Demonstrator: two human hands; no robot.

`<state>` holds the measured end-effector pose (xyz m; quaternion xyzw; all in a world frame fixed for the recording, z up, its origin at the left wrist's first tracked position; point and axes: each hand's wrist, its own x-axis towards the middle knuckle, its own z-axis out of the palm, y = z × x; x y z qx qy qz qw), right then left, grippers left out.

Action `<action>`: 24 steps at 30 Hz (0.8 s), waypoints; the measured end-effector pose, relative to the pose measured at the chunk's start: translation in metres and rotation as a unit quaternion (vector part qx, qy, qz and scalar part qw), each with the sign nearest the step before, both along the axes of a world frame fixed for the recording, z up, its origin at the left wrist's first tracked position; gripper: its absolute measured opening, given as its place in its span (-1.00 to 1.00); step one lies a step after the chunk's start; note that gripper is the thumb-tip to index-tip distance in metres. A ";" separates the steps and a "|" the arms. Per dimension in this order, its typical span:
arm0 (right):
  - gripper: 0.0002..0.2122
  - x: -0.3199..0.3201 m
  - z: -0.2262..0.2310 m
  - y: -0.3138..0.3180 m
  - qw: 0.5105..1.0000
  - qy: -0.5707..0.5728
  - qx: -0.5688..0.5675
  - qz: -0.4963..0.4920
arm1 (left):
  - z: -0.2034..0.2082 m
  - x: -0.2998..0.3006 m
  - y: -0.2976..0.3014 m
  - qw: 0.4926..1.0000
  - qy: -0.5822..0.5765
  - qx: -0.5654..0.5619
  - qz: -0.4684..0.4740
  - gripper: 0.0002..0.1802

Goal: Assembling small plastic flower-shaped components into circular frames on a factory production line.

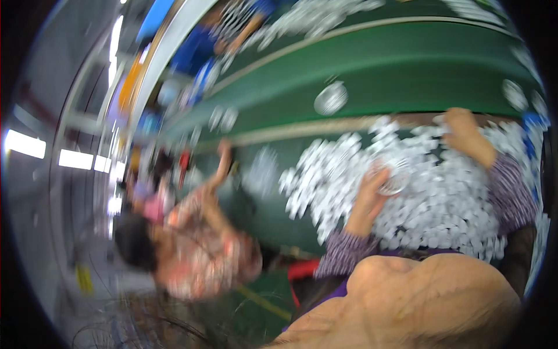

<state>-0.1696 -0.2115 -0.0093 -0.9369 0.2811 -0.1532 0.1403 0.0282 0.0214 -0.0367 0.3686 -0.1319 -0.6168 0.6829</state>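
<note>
- The left hand (367, 192) is partly closed, thumb and fingers around the edge of a clear round piece (394, 181). That edge grip probably suits a thin, hollow thing, leaving its round face free; blur hides exactly which fingertips bear on it.
- This clear piece is held above the white pieces (442, 203), in front of the body, likely so that it stays in sight and within reach of both hands.
- The right hand (464, 134) is at the far edge of the pile, beside the ledge (290, 132), fingers bent and pointing away. I cannot tell how far they are open or whether they hold anything.
- The white pieces lie in a loose, wide heap on the green desk (256, 218), close against the person; spread like this, single ones should be easy to pick out.
- The ledge runs between desk and belt (407, 67), perhaps to stop the heap from straying onto it.
- A round clear item (331, 98) sits on the belt well apart from its neighbours, which presumably keeps it from being knocked.
- At left, a co-worker (203, 256) reaches an arm over the same desk, beside a blurred pale heap (261, 168).
</note>
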 end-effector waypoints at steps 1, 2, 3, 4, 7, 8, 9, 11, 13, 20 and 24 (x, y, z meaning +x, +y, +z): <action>-0.68 0.003 -0.001 0.000 0.999 -0.025 -0.018 0.008 | 0.004 -0.003 -0.001 1.000 -0.001 0.001 0.029 -0.68; -0.70 0.005 -0.010 -0.009 0.999 -0.002 -0.014 0.029 | 0.014 -0.009 -0.004 0.998 0.003 0.001 0.058 -0.68; -0.70 -0.001 -0.013 -0.011 0.999 -0.004 -0.019 0.032 | 0.023 -0.013 -0.004 0.998 0.010 0.001 0.068 -0.68; -0.70 -0.002 -0.012 -0.011 0.999 -0.010 -0.026 0.030 | 0.028 -0.009 0.003 0.999 -0.008 0.008 0.050 -0.66; -0.72 0.008 -0.008 -0.010 0.999 0.032 0.009 0.043 | 0.027 -0.001 0.005 0.998 -0.006 0.007 0.054 -0.57; -0.72 0.014 -0.007 -0.007 0.998 0.029 0.005 0.051 | 0.029 0.001 0.007 0.998 0.002 0.008 0.060 -0.55; -0.72 0.014 -0.007 -0.003 0.998 0.016 0.001 0.056 | 0.027 0.001 0.008 0.998 0.009 -0.008 0.055 -0.54; -0.72 0.016 -0.003 0.000 0.998 0.014 0.005 0.059 | 0.028 0.002 0.010 0.997 0.035 -0.020 0.071 -0.59; -0.72 0.018 0.008 0.009 0.998 0.020 0.006 0.056 | 0.022 0.002 0.014 0.995 0.038 -0.016 0.092 -0.69; -0.71 0.013 0.043 0.039 0.998 -0.009 0.002 0.064 | 0.018 -0.006 0.017 0.993 0.032 -0.023 0.112 -0.76; -0.69 -0.004 0.050 0.046 0.997 -0.022 -0.041 0.054 | 0.020 -0.015 0.009 0.994 0.034 -0.019 0.102 -0.72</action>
